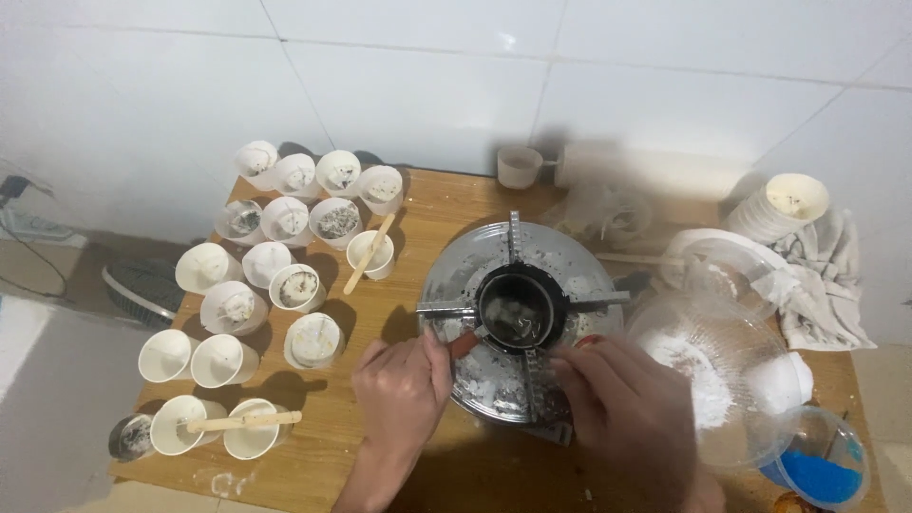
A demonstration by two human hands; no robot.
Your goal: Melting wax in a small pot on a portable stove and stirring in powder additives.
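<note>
A small dark metal pot (516, 310) sits on the supports of a round silvery stove top (475, 275) in the middle of a wooden table (427, 218). My left hand (404, 385) pinches the pot's reddish handle (464, 343) at its lower left. My right hand (622, 404) rests on the stove's front right rim, fingers curled; what it holds, if anything, is hidden.
Several white paper cups (285, 220) cluster on the table's left, some with wooden sticks (369, 254). A clear plastic bowl with white powder (712, 375), a cup of blue powder (817, 475), stacked cups (779, 207) and a cloth (828, 275) lie right. White tiled wall behind.
</note>
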